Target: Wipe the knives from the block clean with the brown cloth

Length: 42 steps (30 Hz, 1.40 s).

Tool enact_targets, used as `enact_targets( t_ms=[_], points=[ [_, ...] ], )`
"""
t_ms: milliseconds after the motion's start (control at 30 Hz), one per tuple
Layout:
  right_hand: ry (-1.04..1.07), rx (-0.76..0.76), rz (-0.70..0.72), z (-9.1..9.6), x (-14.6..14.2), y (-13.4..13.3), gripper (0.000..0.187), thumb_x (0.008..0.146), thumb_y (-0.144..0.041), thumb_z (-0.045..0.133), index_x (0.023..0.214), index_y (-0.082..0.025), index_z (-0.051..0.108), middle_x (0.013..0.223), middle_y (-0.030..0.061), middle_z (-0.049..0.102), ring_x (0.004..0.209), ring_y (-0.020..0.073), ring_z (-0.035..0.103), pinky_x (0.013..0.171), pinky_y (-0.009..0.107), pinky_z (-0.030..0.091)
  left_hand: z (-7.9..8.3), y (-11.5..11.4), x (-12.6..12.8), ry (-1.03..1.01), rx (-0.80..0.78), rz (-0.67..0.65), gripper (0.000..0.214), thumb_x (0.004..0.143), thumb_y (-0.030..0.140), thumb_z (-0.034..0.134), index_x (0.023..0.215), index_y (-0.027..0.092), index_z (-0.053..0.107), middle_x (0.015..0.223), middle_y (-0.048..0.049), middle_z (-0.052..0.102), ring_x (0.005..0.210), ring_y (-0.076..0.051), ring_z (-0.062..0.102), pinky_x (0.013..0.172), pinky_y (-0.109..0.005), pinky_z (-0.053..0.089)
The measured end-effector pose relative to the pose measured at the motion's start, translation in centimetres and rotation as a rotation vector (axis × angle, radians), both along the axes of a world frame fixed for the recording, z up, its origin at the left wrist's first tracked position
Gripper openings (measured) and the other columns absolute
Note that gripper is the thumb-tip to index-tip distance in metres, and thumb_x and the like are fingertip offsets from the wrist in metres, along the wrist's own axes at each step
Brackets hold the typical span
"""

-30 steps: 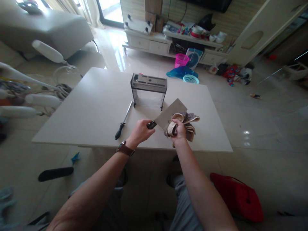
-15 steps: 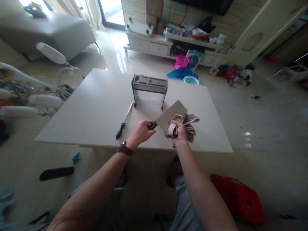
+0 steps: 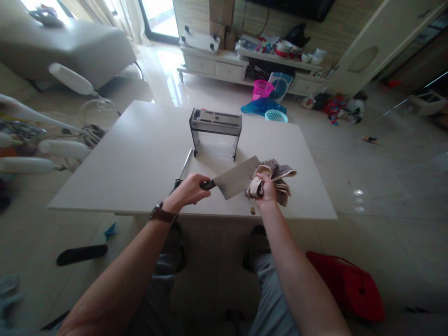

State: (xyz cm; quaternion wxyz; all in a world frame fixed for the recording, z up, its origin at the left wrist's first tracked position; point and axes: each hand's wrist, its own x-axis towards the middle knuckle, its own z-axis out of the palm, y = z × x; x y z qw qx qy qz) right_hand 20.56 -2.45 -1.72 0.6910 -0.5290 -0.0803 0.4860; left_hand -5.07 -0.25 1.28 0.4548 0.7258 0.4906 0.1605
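Observation:
My left hand is closed around the black handle of a cleaver, its broad grey blade pointing right above the table. In my right hand is a bunched brown and cream cloth, which meets or overlaps the far end of the blade. A honing steel lies on the white table, its black handle partly hidden behind my left hand. Behind the cleaver stands a knife block with a slotted grey top and clear sides.
A small sticker-like spot marks the table's near edge. Beyond the table are a pink basket, a pale blue basket and a blue plastic bag. A red stool-like object sits on the floor at right.
My left hand has drawn the cleaver leftward, so more of the blade shows outside the cloth. My right hand with the cloth has shifted slightly right.

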Motion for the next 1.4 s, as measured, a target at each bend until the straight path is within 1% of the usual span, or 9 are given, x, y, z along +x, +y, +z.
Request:
enact_targets(
  t_ms=[100,167,400,567,767,967,1167,1300,1400],
  points=[
    [0.080,-0.052,-0.053,0.3,0.0,0.2,0.014,0.064,-0.012,0.071,0.072,-0.018,0.060,0.061,-0.0065,0.062,0.052,0.0081,0.056,0.047,0.018,0.045,-0.3,-0.1,0.2,0.018,0.058,-0.003,0.009,0.070,0.021,0.060,0.075,0.016,0.066,0.052,0.0029,0.056,0.037,-0.012,0.055,0.036,-0.019,0.037],
    [0.084,-0.058,-0.072,0.5,-0.1,0.3,0.014,0.065,-0.011,0.070,0.071,-0.018,0.060,0.062,-0.0064,0.063,0.053,0.0082,0.056,0.047,0.018,0.045,-0.4,-0.2,0.5,0.032,0.101,0.001,0.007,0.071,0.022,0.059,0.072,0.016,0.064,0.051,0.0029,0.055,0.037,-0.012,0.054,0.037,-0.019,0.035],
    [0.074,-0.055,-0.060,0.4,-0.5,0.4,0.016,0.063,-0.013,0.072,0.072,-0.019,0.060,0.062,-0.0065,0.062,0.052,0.0082,0.055,0.047,0.019,0.046,0.2,-0.3,1.2,0.049,0.192,0.000,0.008,0.071,0.020,0.057,0.066,0.016,0.061,0.049,0.0029,0.052,0.040,-0.009,0.047,0.042,-0.021,0.029],
    [0.105,-0.060,-0.025,0.2,-0.7,0.3,0.017,0.066,-0.012,0.072,0.072,-0.019,0.058,0.059,-0.0073,0.060,0.049,0.0077,0.054,0.044,0.018,0.044,0.5,-0.3,1.7,0.062,0.241,-0.002,0.009,0.071,0.020,0.058,0.064,0.015,0.062,0.050,0.0030,0.050,0.044,-0.008,0.042,0.046,-0.023,0.027],
    [0.129,-0.090,-0.016,0.0,-0.9,0.4,0.018,0.066,-0.011,0.072,0.073,-0.019,0.058,0.061,-0.0073,0.062,0.050,0.0082,0.057,0.046,0.018,0.047,0.4,-0.5,2.1,0.072,0.256,0.007,0.009,0.070,0.020,0.058,0.063,0.016,0.059,0.050,0.0033,0.049,0.046,-0.009,0.038,0.048,-0.024,0.026],
    [0.156,-0.086,-0.009,0.2,-1.2,0.4,0.015,0.066,-0.011,0.070,0.072,-0.018,0.058,0.059,-0.0069,0.061,0.048,0.0079,0.055,0.044,0.018,0.044,0.2,-0.4,2.2,0.077,0.261,0.014,0.009,0.071,0.020,0.058,0.063,0.017,0.058,0.051,0.0031,0.049,0.047,-0.009,0.038,0.049,-0.025,0.026],
    [0.152,-0.091,-0.010,0.1,-1.1,0.5,0.017,0.065,-0.010,0.070,0.071,-0.019,0.057,0.059,-0.0072,0.061,0.049,0.0075,0.056,0.044,0.017,0.044,0.1,-0.3,2.3,0.072,0.270,0.006,0.009,0.071,0.021,0.058,0.063,0.017,0.058,0.050,0.0031,0.049,0.047,-0.009,0.038,0.049,-0.025,0.026],
    [0.131,-0.077,-0.018,-0.2,-1.1,0.5,0.017,0.065,-0.011,0.071,0.074,-0.019,0.059,0.062,-0.0065,0.064,0.050,0.0081,0.058,0.046,0.018,0.047,0.2,-0.4,2.4,0.073,0.270,0.020,0.009,0.071,0.020,0.058,0.062,0.017,0.057,0.050,0.0034,0.048,0.047,-0.009,0.039,0.050,-0.025,0.027],
    [0.095,-0.057,-0.005,-0.8,-0.8,0.5,0.017,0.065,-0.012,0.071,0.072,-0.020,0.058,0.061,-0.0065,0.063,0.049,0.0085,0.057,0.045,0.019,0.047,0.0,-0.4,2.6,0.072,0.282,0.019,0.009,0.071,0.021,0.059,0.062,0.017,0.058,0.049,0.0037,0.047,0.047,-0.010,0.040,0.050,-0.025,0.027]
  ],
)
